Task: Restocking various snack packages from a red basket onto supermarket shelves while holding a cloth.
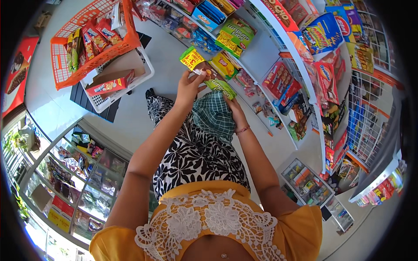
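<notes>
A green and brown biscuit pack (pixel 217 74) with a yellow promotional band lies diagonally before me, close to the shelf edge. My left hand (pixel 191 86) is over its middle, thumb and forefinger close together at its face. Whether they pinch the pack or something small is unclear. At the pack's lower end, my right hand (pixel 235 111) grips it, with the thumb near the corner. Below hangs a green checkered cloth (pixel 214 114), bunched against the right hand's palm side, which hides part of the grip.
Shelves (pixel 261 84) of packaged snacks run along the right, with a yellow biscuit pack (pixel 223 65) beside my hands. At upper left, an orange basket (pixel 94 57) of biscuits rests above a white crate (pixel 148 67) holding a red box (pixel 111 85). A glass display case (pixel 80 177) stands at lower left.
</notes>
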Demonstrator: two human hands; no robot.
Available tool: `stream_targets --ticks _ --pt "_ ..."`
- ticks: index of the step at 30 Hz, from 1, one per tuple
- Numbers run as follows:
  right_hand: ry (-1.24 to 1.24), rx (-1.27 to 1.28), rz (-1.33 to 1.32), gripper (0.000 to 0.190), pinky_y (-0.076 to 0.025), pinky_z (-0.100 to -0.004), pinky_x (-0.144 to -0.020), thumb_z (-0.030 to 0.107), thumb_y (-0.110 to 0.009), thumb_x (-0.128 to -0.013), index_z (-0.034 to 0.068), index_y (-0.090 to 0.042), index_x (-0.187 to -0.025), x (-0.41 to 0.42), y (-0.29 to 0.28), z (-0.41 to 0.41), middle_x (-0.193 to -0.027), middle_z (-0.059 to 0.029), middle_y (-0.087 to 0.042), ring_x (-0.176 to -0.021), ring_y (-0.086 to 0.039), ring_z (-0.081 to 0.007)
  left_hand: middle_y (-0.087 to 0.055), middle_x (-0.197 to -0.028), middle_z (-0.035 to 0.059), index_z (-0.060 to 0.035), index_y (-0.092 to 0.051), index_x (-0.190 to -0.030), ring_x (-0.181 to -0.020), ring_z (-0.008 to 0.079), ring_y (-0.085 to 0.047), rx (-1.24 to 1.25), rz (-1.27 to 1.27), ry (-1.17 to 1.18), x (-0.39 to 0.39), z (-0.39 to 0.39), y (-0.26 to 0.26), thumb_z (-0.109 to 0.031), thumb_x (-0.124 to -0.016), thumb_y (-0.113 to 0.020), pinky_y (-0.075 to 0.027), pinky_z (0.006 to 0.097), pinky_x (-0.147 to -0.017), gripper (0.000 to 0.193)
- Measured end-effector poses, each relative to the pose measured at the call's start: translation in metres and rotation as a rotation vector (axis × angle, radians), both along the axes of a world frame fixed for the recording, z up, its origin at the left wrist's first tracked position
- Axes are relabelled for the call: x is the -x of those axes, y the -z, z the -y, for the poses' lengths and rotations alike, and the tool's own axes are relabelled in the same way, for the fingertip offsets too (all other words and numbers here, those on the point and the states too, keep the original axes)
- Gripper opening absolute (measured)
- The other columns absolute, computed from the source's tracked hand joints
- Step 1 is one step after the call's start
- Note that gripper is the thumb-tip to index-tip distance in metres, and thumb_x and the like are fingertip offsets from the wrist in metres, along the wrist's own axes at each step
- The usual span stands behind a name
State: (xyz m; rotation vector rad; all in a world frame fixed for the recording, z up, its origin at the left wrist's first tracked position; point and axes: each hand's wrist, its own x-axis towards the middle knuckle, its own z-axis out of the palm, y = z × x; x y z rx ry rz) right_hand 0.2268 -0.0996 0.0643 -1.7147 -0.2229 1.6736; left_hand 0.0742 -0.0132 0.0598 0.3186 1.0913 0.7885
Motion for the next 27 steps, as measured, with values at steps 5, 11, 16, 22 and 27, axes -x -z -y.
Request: stream_targets --ticks 5,11,16,22,27 --pt "-0.019 -0.013 -0.012 0.038 -0.037 -0.0181 -0.078 0.027 -0.054 -0.082 0.001 -0.052 -0.109 -0.016 0.037 0.009 -0.097 -0.0038 -0.057 -0.088 -0.052 -0.0086 -0.056 -0.098 0.0032 -0.0078 -0.045 -0.107 -0.09 0.0114 -0.052 -0.007 0.032 0.006 -0.011 0.001 0.034 -0.02 -0.08 -0.059 -0.043 0.0271 -0.076 0.032" --pt "0.117 0.021 -0.122 0.037 -0.047 -0.0261 -0.072 0.027 -0.043 -0.087 0.002 -0.046 -0.114 -0.018 0.083 0.003 -0.099 -0.0067 -0.058 -0.084 -0.058 -0.0148 -0.053 -0.102 0.0042 -0.0068 -0.044 -0.111 -0.095 0.0133 -0.051 0.063 0.032 0.015 -0.025 -0.011 0.093 -0.027 -0.084 -0.051 -0.043 0.0287 -0.078 0.034" --pt "0.414 0.121 -0.521 0.036 -0.049 -0.0307 -0.071 0.031 -0.044 -0.086 0.003 -0.052 -0.107 -0.04 0.155 0.0 -0.095 -0.0107 -0.06 -0.081 -0.059 -0.0211 -0.05 -0.111 0.0056 -0.0106 -0.039 -0.12 -0.101 0.0154 -0.047 0.044 -0.053 0.155 -0.065 -0.019 0.134 -0.023 -0.082 -0.054 -0.042 0.0289 -0.079 0.043" --pt "0.313 0.126 -0.311 0.041 -0.045 -0.0263 -0.073 0.033 -0.049 -0.085 0.003 -0.049 -0.113 -0.021 0.149 -0.031 -0.096 -0.0059 -0.058 -0.083 -0.057 -0.0147 -0.056 -0.099 0.0134 -0.0134 -0.036 -0.124 -0.09 0.0184 -0.055 -0.246 -0.261 0.279 -0.07 -0.046 0.178 -0.008 -0.073 -0.062 -0.046 0.0303 -0.072 0.058" --pt "0.219 -0.001 -0.202 0.038 -0.04 -0.0209 -0.075 0.028 -0.052 -0.084 0.003 -0.049 -0.112 -0.029 0.138 -0.037 -0.099 -0.003 -0.055 -0.088 -0.051 -0.0099 -0.053 -0.106 0.0078 -0.0184 -0.031 -0.129 -0.094 0.0153 -0.052 -0.055 0.017 0.271 -0.072 -0.068 0.169 -0.005 -0.077 -0.056 -0.045 0.0287 -0.077 0.059"
